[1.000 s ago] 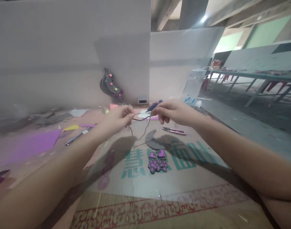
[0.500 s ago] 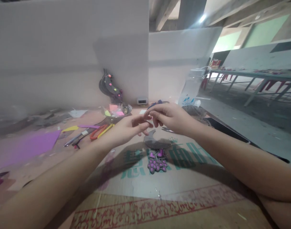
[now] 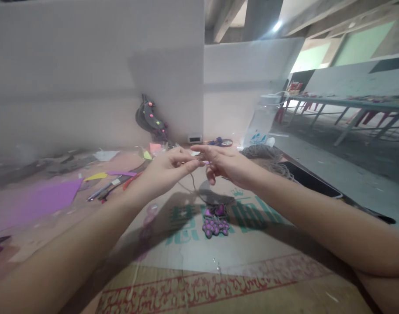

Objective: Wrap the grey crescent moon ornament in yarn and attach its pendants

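Note:
Above the board, my left hand point(image 3: 170, 170) pinches a small grey and purple piece point(image 3: 206, 162) between thumb and fingers. My right hand point(image 3: 232, 165) meets it from the other side, index finger stretched over the top and the other fingers curled at the piece; its exact hold is partly hidden. A grey yarn strand point(image 3: 193, 181) hangs below my left fingers. Beneath the hands lies a grey crescent shape point(image 3: 214, 194), with purple and grey flower-like pieces point(image 3: 215, 226) just in front of it.
The printed board point(image 3: 193, 257) covers the table in front. Purple sheet point(image 3: 42, 203) and a pen point(image 3: 103, 189) lie left. Behind stand a decorated grey crescent point(image 3: 152, 117), a small digital display point(image 3: 195, 138) and a water bottle point(image 3: 260, 120). Grey yarn point(image 3: 263, 152) and a black phone-like slab point(image 3: 312, 181) lie right.
Both hands have shifted slightly and closed in around the small piece. A grey yarn strand now shows below the left hand. My right index finger has stretched out.

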A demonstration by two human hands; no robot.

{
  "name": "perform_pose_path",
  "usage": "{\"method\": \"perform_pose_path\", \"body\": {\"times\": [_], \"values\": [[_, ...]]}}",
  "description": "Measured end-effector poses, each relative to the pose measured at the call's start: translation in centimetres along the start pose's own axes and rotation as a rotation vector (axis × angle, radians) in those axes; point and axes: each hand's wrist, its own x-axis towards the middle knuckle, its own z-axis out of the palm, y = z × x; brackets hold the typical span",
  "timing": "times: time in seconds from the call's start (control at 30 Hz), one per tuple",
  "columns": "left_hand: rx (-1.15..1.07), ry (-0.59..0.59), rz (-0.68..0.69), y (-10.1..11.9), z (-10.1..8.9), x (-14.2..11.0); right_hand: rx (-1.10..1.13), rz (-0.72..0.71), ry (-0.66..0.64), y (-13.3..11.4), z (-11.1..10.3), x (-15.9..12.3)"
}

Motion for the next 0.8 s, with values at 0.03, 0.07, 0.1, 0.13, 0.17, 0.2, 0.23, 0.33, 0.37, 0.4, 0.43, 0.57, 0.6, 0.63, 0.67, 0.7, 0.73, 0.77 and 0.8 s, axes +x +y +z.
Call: {"method": "perform_pose_path", "body": {"times": [0.03,0.07,0.1,0.13,0.17,0.2,0.23,0.33,0.37,0.4,0.43,0.57,0.6,0.63,0.67,0.7,0.73,0.77,0.8], "values": [[-0.028,0.000,-0.007,0.1,0.0,0.0,0.076,0.027,-0.042,0.2,0.4,-0.1],[-0.069,-0.009,-0.014,0.1,0.0,0.0,0.127,0.045,-0.099,0.3,0.6,-0.2],[-0.119,-0.024,-0.024,0.1,0.0,0.0,0.157,0.054,-0.152,0.4,0.8,-0.2],[-0.174,-0.038,-0.036,0.0,0.0,0.0,0.170,0.050,-0.189,0.3,0.8,-0.2],[-0.224,-0.046,-0.053,-0.1,0.0,0.0,0.176,0.039,-0.202,0.3,0.7,-0.2],[-0.263,-0.039,-0.073,-0.3,-0.1,0.1,0.178,0.027,-0.190,0.2,0.5,-0.2],[-0.285,-0.016,-0.094,-0.5,-0.1,0.1,0.178,0.021,-0.160,0.2,0.3,-0.1],[-0.268,0.077,-0.155,-0.9,-0.3,0.2,0.165,0.031,-0.057,0.1,-0.6,0.3],[-0.251,0.083,-0.165,-1.0,-0.4,0.2,0.153,0.037,-0.037,0.1,-0.8,0.4],[-0.236,0.075,-0.170,-1.0,-0.6,0.2,0.139,0.039,-0.024,0.1,-0.9,0.5],[-0.219,0.062,-0.171,-1.0,-0.7,0.3,0.124,0.037,-0.015,0.1,-1.0,0.5],[-0.138,0.045,-0.176,-0.9,-1.0,0.2,0.083,0.032,-0.022,0.0,-0.8,0.5],[-0.142,0.050,-0.165,-1.0,-1.1,0.2,0.075,0.034,-0.024,-0.1,-0.7,0.5],[-0.159,0.054,-0.154,-1.0,-1.1,0.2,0.066,0.039,-0.026,-0.2,-0.7,0.5],[-0.182,0.059,-0.143,-1.1,-1.2,0.2,0.055,0.045,-0.023,-0.2,-0.7,0.5],[-0.206,0.066,-0.136,-1.1,-1.2,0.2,0.042,0.049,-0.016,-0.3,-0.7,0.5],[-0.229,0.072,-0.136,-1.2,-1.2,0.3,0.027,0.052,-0.008,-0.3,-0.8,0.5],[-0.249,0.076,-0.142,-1.2,-1.3,0.3,0.010,0.051,0.001,-0.3,-0.9,0.5],[-0.269,0.073,-0.152,-1.2,-1.3,0.3,-0.010,0.043,0.011,-0.3,-1.0,0.5]]}}
